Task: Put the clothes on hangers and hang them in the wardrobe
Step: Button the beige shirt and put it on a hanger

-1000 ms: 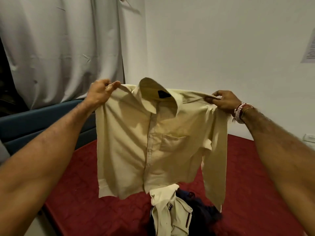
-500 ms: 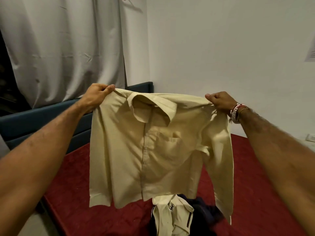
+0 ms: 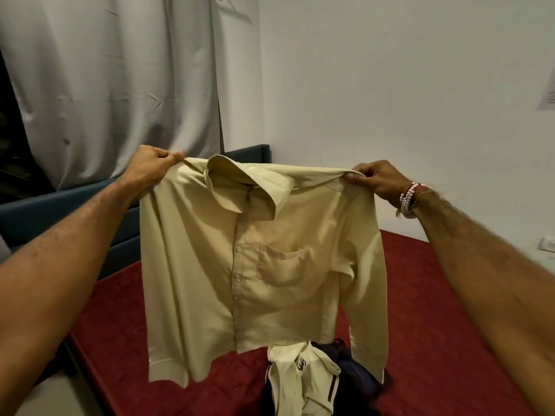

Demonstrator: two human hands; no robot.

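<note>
Forearms reach forward from both lower corners. Left hand (image 3: 150, 168) pinches one shoulder of the pale yellow button-up cotton shirt (image 3: 258, 265), right hand (image 3: 377, 178), beaded bracelets (image 3: 408, 198) at its wrist, pinches the other. Shirt hangs spread above crumpled clothes (image 3: 306, 382) on the red quilted mattress (image 3: 435, 340); grey curtain (image 3: 114, 85) behind.

Spread cream long-sleeved button shirt (image 3: 240, 265) blocks the centre. Beneath its hem, a heap of white and dark clothes (image 3: 303, 382) occupies the red quilted mattress (image 3: 426, 331) (bare on either side). Grey pleated curtain (image 3: 105, 85) closes off the rear left.
</note>
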